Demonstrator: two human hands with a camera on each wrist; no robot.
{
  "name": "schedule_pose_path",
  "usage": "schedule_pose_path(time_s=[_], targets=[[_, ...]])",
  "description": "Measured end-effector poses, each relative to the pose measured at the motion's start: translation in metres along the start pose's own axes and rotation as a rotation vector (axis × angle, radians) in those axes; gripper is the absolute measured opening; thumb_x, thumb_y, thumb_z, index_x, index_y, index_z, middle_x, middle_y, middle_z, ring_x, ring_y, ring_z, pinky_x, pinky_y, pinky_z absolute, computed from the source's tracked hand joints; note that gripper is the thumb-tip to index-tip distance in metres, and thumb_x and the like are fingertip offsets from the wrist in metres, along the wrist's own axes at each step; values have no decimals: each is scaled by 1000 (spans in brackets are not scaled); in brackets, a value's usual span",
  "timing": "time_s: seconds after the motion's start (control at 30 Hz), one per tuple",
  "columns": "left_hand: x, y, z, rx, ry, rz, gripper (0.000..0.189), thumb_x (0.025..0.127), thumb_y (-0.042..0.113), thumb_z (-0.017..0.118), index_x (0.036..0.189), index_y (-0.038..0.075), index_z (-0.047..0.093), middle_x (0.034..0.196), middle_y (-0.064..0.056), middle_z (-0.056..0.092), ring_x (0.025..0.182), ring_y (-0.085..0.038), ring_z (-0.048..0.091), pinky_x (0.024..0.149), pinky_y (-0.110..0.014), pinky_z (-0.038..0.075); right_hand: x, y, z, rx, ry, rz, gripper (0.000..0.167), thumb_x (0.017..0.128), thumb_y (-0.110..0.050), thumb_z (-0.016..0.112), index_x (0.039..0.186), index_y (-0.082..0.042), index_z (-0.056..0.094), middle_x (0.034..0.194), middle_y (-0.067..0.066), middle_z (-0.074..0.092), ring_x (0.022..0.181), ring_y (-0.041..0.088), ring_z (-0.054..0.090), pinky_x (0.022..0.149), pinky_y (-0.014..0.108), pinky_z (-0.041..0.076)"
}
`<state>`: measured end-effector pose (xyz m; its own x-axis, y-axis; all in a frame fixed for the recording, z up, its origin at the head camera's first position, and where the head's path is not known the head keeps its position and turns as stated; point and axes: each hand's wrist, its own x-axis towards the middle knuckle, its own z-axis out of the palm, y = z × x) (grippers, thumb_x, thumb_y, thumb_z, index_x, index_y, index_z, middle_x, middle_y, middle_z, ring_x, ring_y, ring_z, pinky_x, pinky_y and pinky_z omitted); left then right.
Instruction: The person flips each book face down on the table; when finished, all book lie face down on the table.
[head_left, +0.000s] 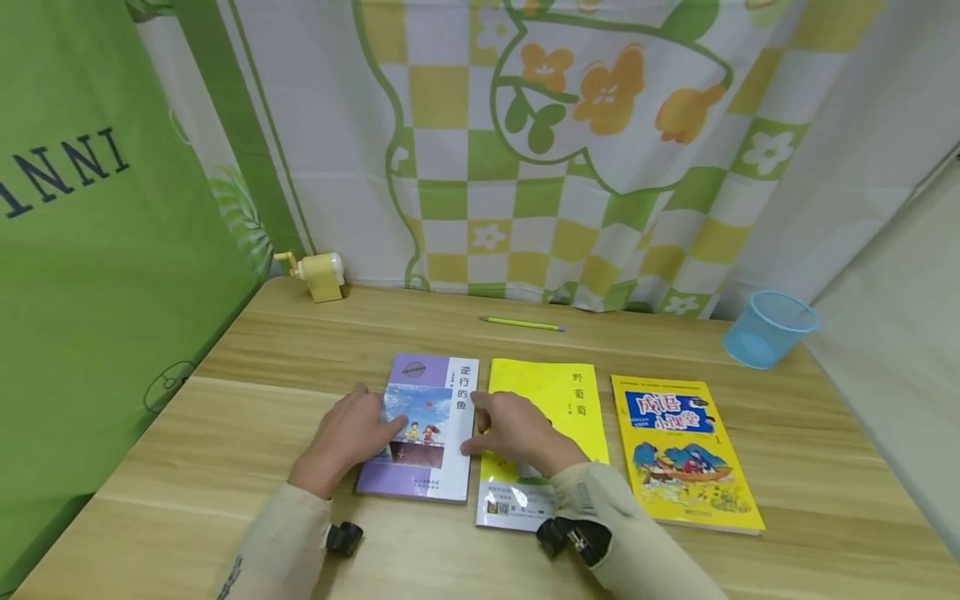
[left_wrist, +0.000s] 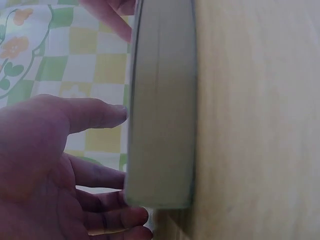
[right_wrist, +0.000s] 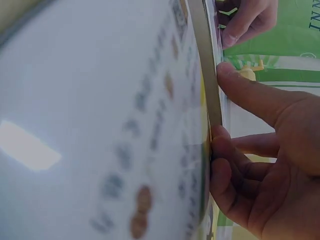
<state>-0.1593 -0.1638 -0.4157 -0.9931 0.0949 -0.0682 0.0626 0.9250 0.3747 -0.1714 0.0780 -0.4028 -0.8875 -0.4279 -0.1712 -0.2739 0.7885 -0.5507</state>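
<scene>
Purple book [head_left: 433, 421] lies on the tabletop [head_left: 195, 467], left hand [head_left: 347, 437] touching its left side, right hand [head_left: 519, 429] its right, each grip's thumb and fingers apart; a yellow book [head_left: 551, 375] lies just right of it.

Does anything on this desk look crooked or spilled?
Nothing stands out: the purple-and-white book, yellow-and-white book and yellow book with a blue title panel lie flat in a rough row, and the blue cup stands upright.

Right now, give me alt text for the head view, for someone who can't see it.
A person's left hand and right hand touch a purple book on a table; the middle book and right book are yellow. Farther back are a pencil, sharpener and blue basket.
</scene>
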Motion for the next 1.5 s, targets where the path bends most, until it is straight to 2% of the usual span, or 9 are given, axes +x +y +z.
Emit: schedule_pose_path(time_s=[0.13, 0.27, 0.43, 0.53, 0.7, 0.9, 1.17, 1.3, 1.5], targets=[[1, 0, 1, -7, 0, 11, 42, 91, 37, 69, 65, 8, 55, 111, -25, 62, 74, -24, 52, 68, -42, 49, -1, 0, 1, -2, -1, 11, 35, 78, -30, 88, 93, -13, 61, 73, -1, 55, 58, 13, 50, 54, 23, 37], [2, 1, 3, -46, -1, 32, 37, 91, 33, 70, 72, 4, 59, 99, -18, 59, 77, -24, 51, 74, -44, 49, -1, 0, 1, 1, 4, -7, 32, 79, -28, 87, 90, -12, 61, 75, -1, 57, 63, 13, 49, 56, 23, 37], [2, 3, 3, -127, -19, 29, 40, 91, 30, 70, 98, -9, 66, 102, -18, 57, 86, -26, 52, 86, -47, 50, -1, 2, 3, 18, 11, -16, 30, 79, -25, 87, 86, -11, 62, 72, -1, 57, 64, 14, 48, 57, 24, 36], [2, 4, 1, -189, -31, 19, 52, 92, 28, 69, 121, -15, 61, 113, -23, 55, 95, -30, 56, 93, -52, 50, 0, 3, 3, 31, 9, -16, 30, 79, -24, 87, 84, -10, 61, 72, 0, 57, 64, 15, 48, 57, 24, 36], [1, 4, -7, -347, -29, 57, 50, 93, 15, 64, 134, -13, 55, 118, -28, 54, 100, -34, 60, 94, -54, 52, 0, 3, 3, 54, 3, -17, 29, 80, -23, 87, 84, -10, 61, 73, 0, 57, 64, 16, 49, 57, 24, 36], [0, 1, -23, -596, -15, 142, 49, 90, -3, 55, 136, -17, 50, 122, -29, 60, 91, -29, 65, 74, -34, 56, 0, 3, 4, 60, -3, -18, 28, 81, -24, 86, 87, -10, 63, 76, 0, 59, 65, 15, 49, 56, 22, 36], [-8, 3, -39, -877, -41, 148, 51, 94, -4, 58, 143, -13, 46, 127, -28, 55, 94, -12, 60, 80, -20, 51, 4, 2, 7, 28, -25, -23, 30, 81, -33, 85, 93, -15, 65, 75, -5, 59, 66, 12, 51, 59, 21, 37], [-12, 12, -41, -970, -22, 169, 51, 91, -6, 63, 140, -12, 50, 122, -27, 55, 86, -6, 60, 76, -19, 53, 5, 1, 9, 10, -48, -52, 36, 81, -39, 83, 105, -18, 67, 71, -5, 56, 64, 11, 51, 58, 22, 36], [-17, 28, -40, -933, -2, 221, 53, 91, 0, 68, 141, -6, 52, 122, -26, 55, 85, -13, 61, 72, -22, 54, 4, -1, 11, -13, -39, -86, 72, 81, -44, 82, 143, -18, 58, 69, -6, 54, 62, 9, 49, 57, 22, 35]])
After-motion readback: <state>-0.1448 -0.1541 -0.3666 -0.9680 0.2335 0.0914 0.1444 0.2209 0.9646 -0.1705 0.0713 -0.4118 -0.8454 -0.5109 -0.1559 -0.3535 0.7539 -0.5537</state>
